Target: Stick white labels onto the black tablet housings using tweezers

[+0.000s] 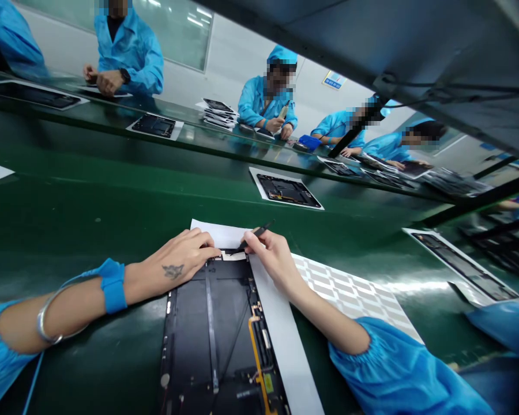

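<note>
While the right hand (270, 259) holds black tweezers (256, 235) in a narrow pen grip, their tips sit at the top edge of an open tablet (211, 328), at or just beside a small white tab (233, 255); contact cannot be confirmed from this view. The left hand (177, 256) lies curled just left of the tips, its fingers (205, 245) at the same edge. No held object shows in it, and whether it pinches anything cannot be told.

Placement relative to the grip: tablet flat on the green bench (90, 213), directly below both hands. White paper (216, 233) just beyond the grip, under the tablet's top edge. White strip (283, 340) below the right hand, along the tablet's right side. Orange flex cable (256, 360) well below the grip, near that same side. Bangle (47, 314) and blue wrist strap (113, 285) on the left wrist, well left of the grip.

Risk notes (judgement):
1. Tips could slip off the tab and scratch or nick exposed parts, given the small target and partly hidden contact point.
2. Tab could tear if pulled sharply or pinched too hard.
3. Tablet could shift under hand pressure, since no clamp is visible.
4. Bangle could strike the tablet if the left arm swings right.
</note>
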The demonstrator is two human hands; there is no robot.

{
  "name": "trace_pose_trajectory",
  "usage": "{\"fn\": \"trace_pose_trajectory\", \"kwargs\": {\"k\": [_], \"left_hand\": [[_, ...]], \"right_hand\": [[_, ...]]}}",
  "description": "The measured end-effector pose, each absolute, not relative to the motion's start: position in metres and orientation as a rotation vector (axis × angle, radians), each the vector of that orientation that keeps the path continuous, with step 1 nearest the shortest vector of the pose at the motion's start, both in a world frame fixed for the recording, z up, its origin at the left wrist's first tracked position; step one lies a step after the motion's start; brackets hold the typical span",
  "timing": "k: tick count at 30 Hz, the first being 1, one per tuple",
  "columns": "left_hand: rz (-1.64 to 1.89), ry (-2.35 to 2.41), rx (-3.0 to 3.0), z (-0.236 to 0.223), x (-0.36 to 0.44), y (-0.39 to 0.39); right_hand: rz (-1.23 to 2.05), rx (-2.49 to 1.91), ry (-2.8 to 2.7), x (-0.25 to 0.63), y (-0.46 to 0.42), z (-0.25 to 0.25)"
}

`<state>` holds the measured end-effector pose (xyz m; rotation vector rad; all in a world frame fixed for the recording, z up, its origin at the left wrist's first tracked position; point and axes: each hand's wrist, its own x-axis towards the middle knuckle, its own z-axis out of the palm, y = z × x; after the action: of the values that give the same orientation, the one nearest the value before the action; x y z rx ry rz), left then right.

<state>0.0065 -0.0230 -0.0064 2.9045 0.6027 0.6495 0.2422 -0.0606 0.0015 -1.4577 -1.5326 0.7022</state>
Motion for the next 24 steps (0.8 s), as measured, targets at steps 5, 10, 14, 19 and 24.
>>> {"fn": "trace_pose_trajectory", "kwargs": {"k": [5, 10, 14, 19, 24], "left_hand": [[0.699, 0.569, 2.92, -0.008, 0.006, -0.023], [0.72, 0.566, 2.925, -0.011, 0.005, -0.022], [0.706, 0.576, 2.915, -0.009, 0.004, -0.023], [0.703, 0.586, 2.917, -0.008, 0.005, -0.023], [0.702, 0.587, 2.941, -0.01, 0.004, -0.023]], "right_hand": [[0.645, -1.394, -1.524, 0.235, -0.069, 0.007], [0.638, -1.281, -1.682, 0.226, -0.074, 0.007], [0.578, -1.255, -1.767, 0.226, -0.074, 0.005], [0.532, -1.215, -1.844, 0.229, -0.075, 0.005], [0.512, -1.207, -1.815, 0.229, -0.074, 0.003]]}}
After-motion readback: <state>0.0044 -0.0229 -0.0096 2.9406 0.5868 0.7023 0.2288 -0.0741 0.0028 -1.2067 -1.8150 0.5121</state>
